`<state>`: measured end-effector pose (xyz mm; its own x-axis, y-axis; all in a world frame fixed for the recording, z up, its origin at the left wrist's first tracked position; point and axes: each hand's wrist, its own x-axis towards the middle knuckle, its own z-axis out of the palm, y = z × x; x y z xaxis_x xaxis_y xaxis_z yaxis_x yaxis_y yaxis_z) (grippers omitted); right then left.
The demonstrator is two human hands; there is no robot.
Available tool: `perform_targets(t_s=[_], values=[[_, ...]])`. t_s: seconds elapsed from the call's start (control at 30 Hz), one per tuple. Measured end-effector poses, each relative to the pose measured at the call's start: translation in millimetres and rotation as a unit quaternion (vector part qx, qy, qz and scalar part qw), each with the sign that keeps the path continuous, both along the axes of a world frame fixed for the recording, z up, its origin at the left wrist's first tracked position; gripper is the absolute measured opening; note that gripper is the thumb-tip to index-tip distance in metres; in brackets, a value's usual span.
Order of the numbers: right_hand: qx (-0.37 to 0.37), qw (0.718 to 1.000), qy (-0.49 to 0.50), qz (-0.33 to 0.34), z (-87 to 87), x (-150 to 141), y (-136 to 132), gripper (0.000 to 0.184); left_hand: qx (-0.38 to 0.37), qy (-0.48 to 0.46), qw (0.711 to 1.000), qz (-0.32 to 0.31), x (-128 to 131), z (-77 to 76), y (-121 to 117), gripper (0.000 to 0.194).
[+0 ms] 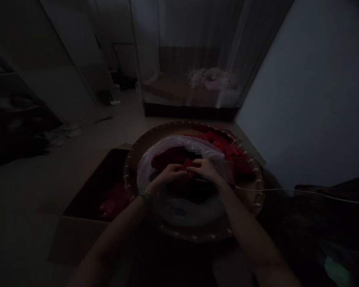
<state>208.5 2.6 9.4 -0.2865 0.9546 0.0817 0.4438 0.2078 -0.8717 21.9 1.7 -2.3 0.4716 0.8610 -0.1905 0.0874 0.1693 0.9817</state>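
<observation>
Both hands meet over an open, whitish plastic bag [155, 149] that lies in a round woven bamboo tray [129, 169]. Between their fingertips is a small, flat red piece [188, 163], perhaps paper or a packet; the dim light hides its exact kind. My left hand [169, 174] pinches its left side, and my right hand [206, 169] grips it from the right. Dark red material [169, 157] fills part of the bag under the hands. More flat red pieces [224, 147] are heaped along the tray's far right side.
Left of the tray, an open cardboard box [80, 235] contains red, shiny bags or wrappings [115, 203]. A white cable [302, 192] runs from the tray to the right. Beyond stands a bed [167, 87] behind a sheer net; a pale wall [311, 99] rises at the right.
</observation>
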Motion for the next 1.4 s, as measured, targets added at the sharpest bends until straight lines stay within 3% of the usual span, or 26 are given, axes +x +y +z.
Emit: perform_targets(t_s=[0.1, 0.2, 0.33, 0.43, 0.63, 0.83, 1.0, 1.07, 1.2, 1.3, 1.4], values=[[0.005, 0.999, 0.014, -0.044, 8.1, 3.7, -1.8, 0.028, -0.022, 0.007, 1.0, -0.016, 0.2, 5.1, 8.9, 0.043], [0.037, 0.99, 0.024, -0.136, 16.4, 10.2, -2.2, 0.027, -0.023, -0.007, 1.0, -0.015, 0.0, 8.6, 13.7, 0.043], [0.055, 0.968, 0.064, -0.236, 13.7, 16.0, 3.8, 0.038, -0.01, -0.039, 0.999, 0.023, 0.1, 5.8, 10.7, 0.043], [0.048, 0.974, 0.087, -0.204, 5.4, 9.6, 7.1, 0.044, 0.003, -0.057, 0.998, 0.037, 2.1, -0.9, 6.3, 0.044], [0.029, 0.991, -0.016, -0.132, -0.2, -10.6, -2.4, 0.034, 0.037, -0.055, 0.996, 0.059, 11.8, -9.3, 3.2, 0.044], [-0.047, 0.985, 0.081, -0.148, 10.4, -6.3, -5.9, 0.037, 0.045, -0.041, 0.991, 0.119, 11.2, -2.8, 1.1, 0.044], [-0.051, 0.977, 0.13, -0.16, 14.4, -5.7, -6.6, 0.038, 0.07, -0.042, 0.984, 0.161, 10.6, -4.0, 2.0, 0.046], [-0.049, 0.977, 0.134, -0.161, 12.7, -7.6, -6.7, 0.039, 0.065, -0.045, 0.985, 0.15, 11.1, -5.8, 1.9, 0.046], [-0.05, 0.979, 0.131, -0.148, 10.4, -6.2, -4.1, 0.041, -0.003, -0.043, 0.998, 0.056, 11.1, -8.5, -0.3, 0.05], [-0.037, 0.988, 0.086, -0.124, 14.6, 6.5, -3.2, 0.039, -0.032, -0.055, 0.997, 0.052, 9.5, -10.1, -0.2, 0.052], [-0.007, 0.997, -0.063, -0.048, 18.8, 25.1, -8.8, 0.032, -0.031, -0.103, 0.99, 0.087, 7.3, -13.1, 2.9, 0.052]])
